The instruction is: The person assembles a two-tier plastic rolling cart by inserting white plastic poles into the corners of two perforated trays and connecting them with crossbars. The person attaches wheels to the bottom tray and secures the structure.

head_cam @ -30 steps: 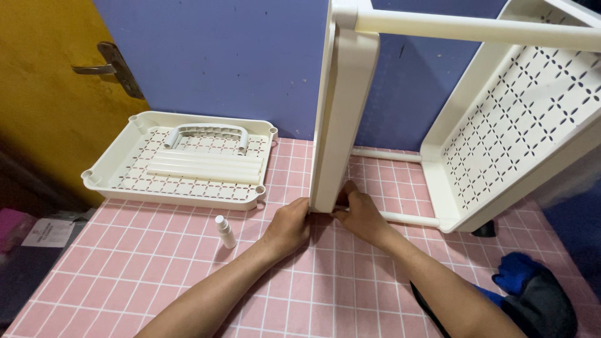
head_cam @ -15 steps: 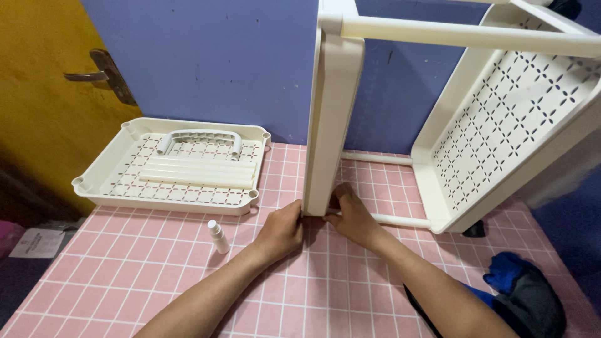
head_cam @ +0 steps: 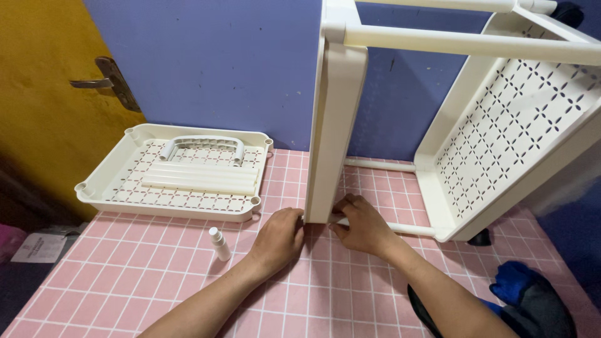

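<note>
**Two hands at the foot of an upended shelf rack**

Both hands meet at the bottom corner of a cream plastic shelf rack [head_cam: 335, 125] that lies on its side on a pink tiled floor [head_cam: 125, 275], against a blue wall [head_cam: 213, 62]. The left hand [head_cam: 280, 236], fingers curled and partly closed, presses against the lower end of the rack's nearest tray, which stands on edge. The right hand [head_cam: 363, 225] sits just on the other side of that edge, fingers bent and narrow, touching the end of a white tube [head_cam: 410, 229] where it meets the tray; whether it pinches anything small cannot be told. A second tray of the rack [head_cam: 507, 138], with a cut-out star pattern, leans away to the right of the hands, joined by white tubes above and below.

Left of the rack, a loose cream tray [head_cam: 119, 175] lies flat on the floor, holding a curved handle [head_cam: 201, 145] and a bundle of white tubes [head_cam: 200, 178]. Between that tray and the left hand stands a small white bottle [head_cam: 219, 244], near the wrist. Farther left of the rack, a yellow door [head_cam: 44, 125] with a metal lever handle [head_cam: 100, 78]; at its foot lies a pale printed paper slip [head_cam: 37, 247]. Right of the rack, near the right forearm, lies a bundle of blue and dark cloth [head_cam: 532, 300], and a small dark object [head_cam: 481, 238] sits under the leaning tray.
</note>
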